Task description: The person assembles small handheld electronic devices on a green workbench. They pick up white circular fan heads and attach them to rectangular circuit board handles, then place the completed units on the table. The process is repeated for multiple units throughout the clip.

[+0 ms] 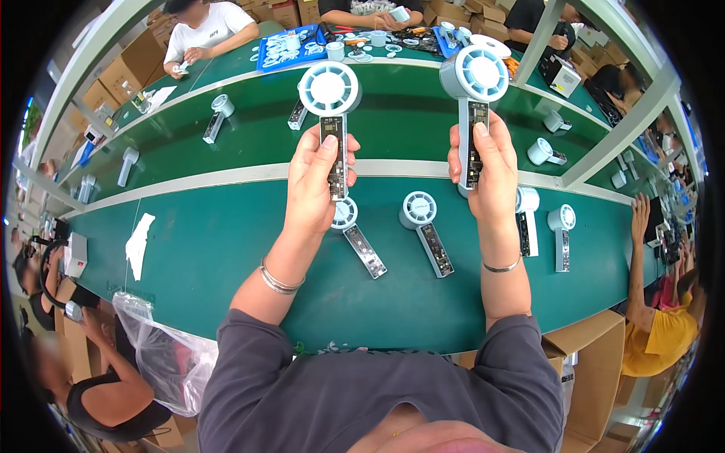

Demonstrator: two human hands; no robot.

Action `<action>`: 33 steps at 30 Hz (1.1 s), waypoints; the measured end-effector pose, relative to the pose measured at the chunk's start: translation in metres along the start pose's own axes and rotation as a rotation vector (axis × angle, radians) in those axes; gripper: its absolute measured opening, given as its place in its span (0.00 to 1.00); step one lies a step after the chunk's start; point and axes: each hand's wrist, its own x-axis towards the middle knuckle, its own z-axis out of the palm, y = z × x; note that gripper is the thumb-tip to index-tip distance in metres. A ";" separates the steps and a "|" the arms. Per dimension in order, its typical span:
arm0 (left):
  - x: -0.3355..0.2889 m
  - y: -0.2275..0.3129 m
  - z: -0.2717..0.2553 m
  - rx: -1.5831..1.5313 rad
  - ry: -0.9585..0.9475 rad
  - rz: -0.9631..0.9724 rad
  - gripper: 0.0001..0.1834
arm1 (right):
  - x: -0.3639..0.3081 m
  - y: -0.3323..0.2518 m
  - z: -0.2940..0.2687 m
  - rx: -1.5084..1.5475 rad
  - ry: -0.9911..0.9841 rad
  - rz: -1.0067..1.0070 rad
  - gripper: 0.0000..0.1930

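Each of my hands holds up a light-blue handheld fan by its handle, round head at the top. My left hand (316, 170) is wrapped round one fan (330, 89), its thumb on the dark circuit board in the open handle. In my right hand (491, 162) is the other fan (483, 72), thumb likewise on its exposed board. Beneath my hands, on the green table, lie a fan (366, 253) partly hidden by my left wrist, a second fan (432, 245) between my forearms, and two more, a fan (527, 226) and a fan (562, 234), right of my right wrist.
A green conveyor belt (264, 140) behind the table carries several fans. Farther back, a blue tray (291, 57) holds white parts, with people seated around. White paper (138, 245) lies at left, above a clear plastic bag (170, 347). An open cardboard box (596, 370) stands at lower right.
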 end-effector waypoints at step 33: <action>-0.003 0.009 0.004 0.122 -0.012 0.084 0.18 | -0.009 0.007 0.014 -0.141 -0.022 -0.156 0.17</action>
